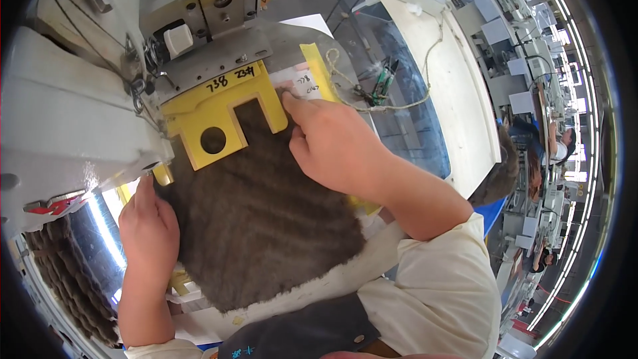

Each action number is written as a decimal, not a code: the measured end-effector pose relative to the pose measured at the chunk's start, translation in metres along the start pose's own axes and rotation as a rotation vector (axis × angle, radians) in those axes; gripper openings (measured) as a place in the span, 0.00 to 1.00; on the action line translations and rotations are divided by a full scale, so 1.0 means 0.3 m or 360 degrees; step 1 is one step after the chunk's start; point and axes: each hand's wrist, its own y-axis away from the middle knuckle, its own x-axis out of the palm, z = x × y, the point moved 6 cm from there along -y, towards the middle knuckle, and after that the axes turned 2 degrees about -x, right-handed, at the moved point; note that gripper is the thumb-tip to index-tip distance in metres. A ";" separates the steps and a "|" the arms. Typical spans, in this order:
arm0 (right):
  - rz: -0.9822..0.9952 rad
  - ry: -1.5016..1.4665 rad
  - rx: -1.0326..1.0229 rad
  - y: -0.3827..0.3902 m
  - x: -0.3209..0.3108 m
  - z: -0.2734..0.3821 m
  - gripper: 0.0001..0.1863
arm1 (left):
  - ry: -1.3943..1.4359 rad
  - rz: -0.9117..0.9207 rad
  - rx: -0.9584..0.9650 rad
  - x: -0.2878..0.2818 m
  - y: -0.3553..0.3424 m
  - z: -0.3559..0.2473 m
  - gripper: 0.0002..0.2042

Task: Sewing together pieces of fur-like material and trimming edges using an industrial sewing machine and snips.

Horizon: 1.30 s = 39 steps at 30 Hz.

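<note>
A piece of dark brown fur (266,213) lies spread in front of me, its top part under a yellow plate (216,103) with a round hole and a squared notch. My right hand (339,139) presses an outstretched index finger at the fur's upper right edge, beside the plate. Its thumb stands apart and the other fingers curl under. My left hand (149,223) reaches up at the fur's left edge, index fingertip by a small yellow strip (163,174) beneath the machine head. Neither hand visibly holds anything.
A white sewing machine (73,113) looms at the left, with a metal clamp bracket (222,3) at the top. Green-handled thread snips (380,86) and a loose cord (435,43) lie to the right. More brown fur (70,279) lies lower left. People sit farther right.
</note>
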 end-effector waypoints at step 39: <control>0.0066 0.0317 -0.0045 0.001 0.012 0.031 0.27 | -0.0030 0.0135 -0.0186 -0.044 -0.005 0.042 0.20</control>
